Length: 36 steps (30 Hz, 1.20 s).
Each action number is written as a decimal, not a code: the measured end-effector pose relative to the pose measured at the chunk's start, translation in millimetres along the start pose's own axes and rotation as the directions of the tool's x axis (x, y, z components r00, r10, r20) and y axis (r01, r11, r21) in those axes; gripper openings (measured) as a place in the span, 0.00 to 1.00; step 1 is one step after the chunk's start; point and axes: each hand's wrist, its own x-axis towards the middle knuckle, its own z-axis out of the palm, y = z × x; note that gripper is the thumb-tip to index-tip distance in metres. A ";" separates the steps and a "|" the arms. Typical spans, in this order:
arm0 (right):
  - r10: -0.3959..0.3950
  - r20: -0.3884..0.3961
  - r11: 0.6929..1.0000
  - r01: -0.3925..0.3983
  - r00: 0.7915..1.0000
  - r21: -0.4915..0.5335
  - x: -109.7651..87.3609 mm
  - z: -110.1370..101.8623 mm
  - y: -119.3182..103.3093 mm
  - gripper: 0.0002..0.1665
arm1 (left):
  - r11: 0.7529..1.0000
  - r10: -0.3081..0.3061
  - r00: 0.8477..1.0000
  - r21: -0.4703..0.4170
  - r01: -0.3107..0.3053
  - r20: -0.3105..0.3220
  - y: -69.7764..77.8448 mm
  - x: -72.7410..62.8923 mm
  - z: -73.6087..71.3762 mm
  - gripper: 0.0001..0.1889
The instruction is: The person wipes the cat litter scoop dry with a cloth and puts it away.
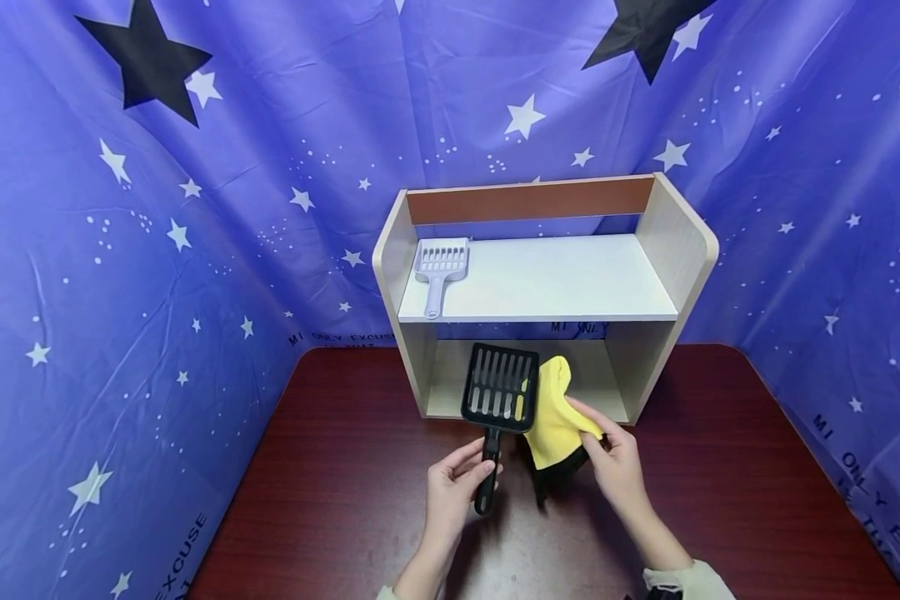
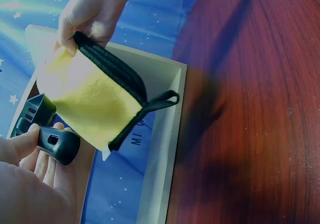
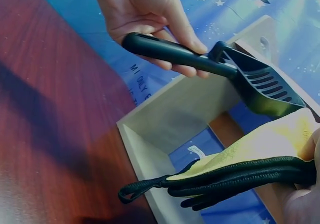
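My left hand (image 1: 450, 487) grips a black slotted litter scoop (image 1: 499, 421) by its handle, thumb on top, with the pan pointing away. In the right wrist view the scoop's handle (image 3: 170, 53) lies across the fingers. My right hand (image 1: 621, 467) pinches a yellow cloth (image 1: 551, 421) with black edging by its right side. The cloth hangs folded just right of the pan, and some yellow shows through the slots. Whether the two touch, I cannot tell. A black hanging loop (image 2: 162, 100) sticks out from one cloth corner in the left wrist view.
Behind the hands stands a two-level shelf unit (image 1: 540, 279) on a dark red wooden table (image 1: 330, 475). A pale lilac litter scoop (image 1: 441, 265) lies at the left of the white upper shelf. Blue star-patterned curtains (image 1: 255, 208) surround the table.
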 end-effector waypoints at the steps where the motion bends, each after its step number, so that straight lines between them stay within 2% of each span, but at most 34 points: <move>1: -0.003 -0.001 1.000 0.003 1.000 -0.002 1.5 -0.7 0.2 0.24 | 1.000 -0.005 1.000 -0.001 0.005 0.001 -0.2 -0.6 0.0 0.22; 11: -0.008 -0.016 1.000 0.008 1.000 0.001 10.5 -2.4 -3.4 0.25 | 0.999 -0.038 0.999 0.025 0.038 0.002 -3.3 -4.8 -0.2 0.21; 16: -0.030 -0.005 1.000 0.030 1.000 0.003 12.2 -2.9 -2.9 0.24 | 0.998 -0.061 0.998 0.023 0.061 0.002 -4.6 -5.9 -0.8 0.21; 21: -0.018 0.005 1.000 0.018 1.000 0.015 11.5 -1.1 -1.6 0.24 | 0.997 -0.072 0.997 0.025 0.072 0.006 -6.1 -6.0 -2.0 0.22; 26: -0.019 0.042 1.000 0.018 0.999 0.009 9.1 0.8 0.3 0.25 | 0.997 -0.072 0.997 0.035 0.072 0.005 -7.7 -6.2 -2.9 0.21; 36: -0.039 0.069 0.999 0.036 0.997 0.040 -1.7 10.2 3.3 0.25 | 0.998 -0.046 0.999 0.038 0.046 -0.012 -8.7 -5.2 -5.1 0.22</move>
